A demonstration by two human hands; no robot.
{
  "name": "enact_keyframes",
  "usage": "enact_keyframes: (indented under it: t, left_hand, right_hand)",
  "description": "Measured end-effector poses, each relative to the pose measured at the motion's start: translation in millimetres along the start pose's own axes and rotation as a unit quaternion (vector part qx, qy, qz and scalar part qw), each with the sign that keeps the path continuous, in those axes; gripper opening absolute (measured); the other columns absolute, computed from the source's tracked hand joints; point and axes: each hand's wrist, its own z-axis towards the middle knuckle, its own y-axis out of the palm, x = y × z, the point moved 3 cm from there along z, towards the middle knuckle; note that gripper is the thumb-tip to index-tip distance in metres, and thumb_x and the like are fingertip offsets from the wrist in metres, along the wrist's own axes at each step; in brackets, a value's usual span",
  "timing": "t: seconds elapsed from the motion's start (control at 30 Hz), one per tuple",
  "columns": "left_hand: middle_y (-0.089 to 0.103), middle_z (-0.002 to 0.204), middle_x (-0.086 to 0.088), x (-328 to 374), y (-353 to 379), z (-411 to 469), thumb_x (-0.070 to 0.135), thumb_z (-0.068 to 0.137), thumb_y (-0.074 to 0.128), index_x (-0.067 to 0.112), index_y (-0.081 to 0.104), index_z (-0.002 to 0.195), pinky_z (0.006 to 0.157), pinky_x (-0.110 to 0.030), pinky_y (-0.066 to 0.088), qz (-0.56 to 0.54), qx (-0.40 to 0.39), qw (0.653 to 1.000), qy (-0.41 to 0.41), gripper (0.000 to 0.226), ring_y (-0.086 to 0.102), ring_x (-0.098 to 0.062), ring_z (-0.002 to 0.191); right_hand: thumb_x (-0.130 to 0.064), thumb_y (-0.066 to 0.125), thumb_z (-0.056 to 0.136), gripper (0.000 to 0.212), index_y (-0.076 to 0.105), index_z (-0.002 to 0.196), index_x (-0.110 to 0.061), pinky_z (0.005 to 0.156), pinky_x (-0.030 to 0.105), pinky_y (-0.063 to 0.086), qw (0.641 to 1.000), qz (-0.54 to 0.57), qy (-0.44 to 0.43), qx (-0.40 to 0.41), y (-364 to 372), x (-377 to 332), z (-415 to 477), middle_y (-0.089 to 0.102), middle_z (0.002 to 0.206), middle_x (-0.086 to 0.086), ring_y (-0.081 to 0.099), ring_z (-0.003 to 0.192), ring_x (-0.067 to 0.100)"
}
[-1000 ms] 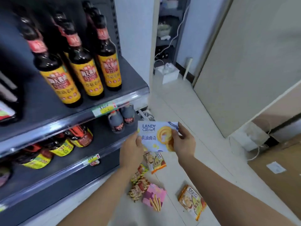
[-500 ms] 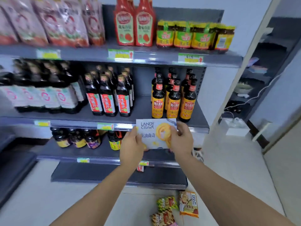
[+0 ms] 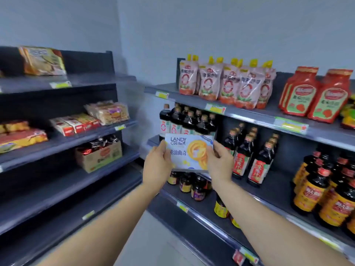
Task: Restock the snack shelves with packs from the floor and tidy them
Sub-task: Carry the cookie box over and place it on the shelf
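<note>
Dark shelves fill both sides of the frame now: your view has swung left since half a second ago, so the snack shelves (image 3: 63,139) appear at the left and the sauce shelves (image 3: 249,116) sit at the right, with the floor packs gone from sight. You still hold the biscuit box (image 3: 189,151) at centre frame, upright with its printed face toward you. Your left hand (image 3: 156,166) clasps its left edge and your right hand (image 3: 219,162) clasps its right edge, both grips closed on the box. Behind the box stand dark bottles (image 3: 187,120). Red pouches (image 3: 226,83) line the top right shelf, and a cardboard carton (image 3: 99,157) rests on a left shelf.
</note>
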Motion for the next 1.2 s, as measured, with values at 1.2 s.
enact_keyframes:
  t: [1.2]
  left_hand:
    - [0.055, 0.102, -0.007, -232, -377, 155, 0.023, 0.103, 0.035, 0.013, 0.056, 0.115, 0.082, -0.04, 0.046, 0.133, 0.344, 0.908, -0.199, 0.026, 0.053, -0.025, 0.091]
  right_hand:
    - [-0.021, 0.061, 0.093, 0.034, 0.063, 0.126, -0.02, 0.091, 0.034, 0.054, 0.897, 0.152, -0.084, -0.408, 549, -152, -55, 0.066, 0.109, -0.012, 0.061, 0.101, 0.008]
